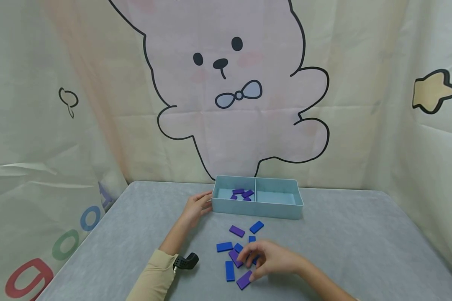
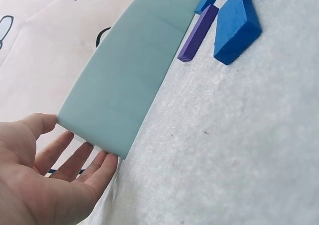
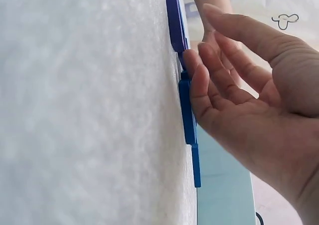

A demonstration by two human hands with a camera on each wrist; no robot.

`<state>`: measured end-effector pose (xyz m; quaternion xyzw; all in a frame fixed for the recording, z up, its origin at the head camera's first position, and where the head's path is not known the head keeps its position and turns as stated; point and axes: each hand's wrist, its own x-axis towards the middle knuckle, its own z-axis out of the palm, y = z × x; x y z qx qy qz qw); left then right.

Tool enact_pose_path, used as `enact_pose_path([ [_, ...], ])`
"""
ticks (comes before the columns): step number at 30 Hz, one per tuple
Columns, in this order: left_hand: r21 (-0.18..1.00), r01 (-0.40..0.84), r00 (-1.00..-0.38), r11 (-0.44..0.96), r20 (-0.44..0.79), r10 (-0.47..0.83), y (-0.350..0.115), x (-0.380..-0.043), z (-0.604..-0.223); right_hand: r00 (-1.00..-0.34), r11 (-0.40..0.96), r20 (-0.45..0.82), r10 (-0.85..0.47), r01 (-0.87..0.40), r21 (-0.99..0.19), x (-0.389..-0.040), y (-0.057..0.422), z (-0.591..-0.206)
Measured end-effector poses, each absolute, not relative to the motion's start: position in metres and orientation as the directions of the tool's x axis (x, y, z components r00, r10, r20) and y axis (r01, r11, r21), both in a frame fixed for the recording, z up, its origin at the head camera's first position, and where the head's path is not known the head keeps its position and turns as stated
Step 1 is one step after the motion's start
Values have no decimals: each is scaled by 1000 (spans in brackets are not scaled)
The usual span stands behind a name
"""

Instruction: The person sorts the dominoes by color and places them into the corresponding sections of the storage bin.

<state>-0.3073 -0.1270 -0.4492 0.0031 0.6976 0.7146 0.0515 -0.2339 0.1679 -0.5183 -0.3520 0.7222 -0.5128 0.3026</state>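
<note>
My left hand [image 1: 196,210] touches the left end of a light blue two-compartment box [image 1: 258,208], its fingertips along that end's edge in the left wrist view. My right hand [image 1: 275,260] hovers low over a loose group of blue and purple rectangular blocks, fingers loosely bent and nothing between them. Just by its thumb in the head view lies a purple block [image 1: 244,280]. A blue block [image 1: 229,271] is left of that, and another purple block [image 1: 235,258] shows by the fingertips. In the right wrist view a blue block [image 3: 187,112] sits beside the curled fingers, which partly hide the group.
Several small purple blocks [image 1: 247,193] lie in the box's left compartment. Nearer the box are a purple block [image 1: 237,231] and a blue block [image 1: 256,227]. The grey cloth-covered table [image 1: 354,242] meets a printed curtain [image 1: 346,138] behind. A black strap [image 1: 186,261] sits on the left wrist.
</note>
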Motion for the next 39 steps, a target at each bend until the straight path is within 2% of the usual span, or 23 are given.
enact_pose_path([
  [9,998,-55,-995,-15,-54,85,-128,-307,-449,-515,252,-86,-853,-260,-932,-226,165,-512],
  [18,998,-65,-995,-20,-63,83,-127,-306,-447,-517,247,-37,-855,-343,-907,-199,155,-466],
  [23,998,-65,-994,-23,-63,87,-127,-306,-446,-491,210,13,-871,-397,-894,-211,158,-493],
  [27,997,-67,-994,-27,-64,90,-127,-306,-446,-489,211,9,-872,-393,-895,-218,160,-508],
  [39,996,-81,-994,-22,-79,77,-126,-307,-447,-506,249,-31,-862,-370,-895,-219,162,-511],
])
